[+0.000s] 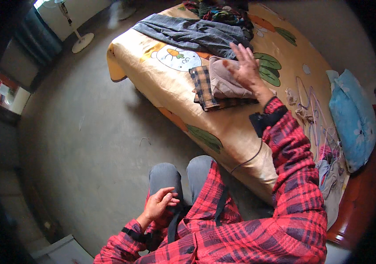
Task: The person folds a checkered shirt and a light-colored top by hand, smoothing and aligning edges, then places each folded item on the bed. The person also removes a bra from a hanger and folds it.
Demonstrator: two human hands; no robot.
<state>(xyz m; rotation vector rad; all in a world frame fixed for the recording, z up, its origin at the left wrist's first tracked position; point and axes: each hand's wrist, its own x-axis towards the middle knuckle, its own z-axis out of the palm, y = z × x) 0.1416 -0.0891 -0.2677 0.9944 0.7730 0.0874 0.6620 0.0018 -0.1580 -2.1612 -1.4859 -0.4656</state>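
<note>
My right hand (244, 67), fingers spread, is over the right part of a folded beige-grey garment (222, 82); whether the palm presses on it I cannot tell. Under that garment lies a folded black-and-tan checked cloth (204, 87). A dark grey checked garment (188, 33) is spread loosely just beyond, and past it is a heap of dark multicoloured clothes (221, 11). All rest on a bed with a yellow carrot-print cover (161, 89). My left hand (160, 203) is held above my lap near the knee, fingers loosely bent, with nothing in it.
Several wire hangers (313, 115) lie on the bed's right side with small crumpled cloths, beside a blue pillow (353, 122). Grey clothes (331, 188) lie near the reddish wooden bed end (361, 204). A standing fan (83, 43) is on the floor at the upper left.
</note>
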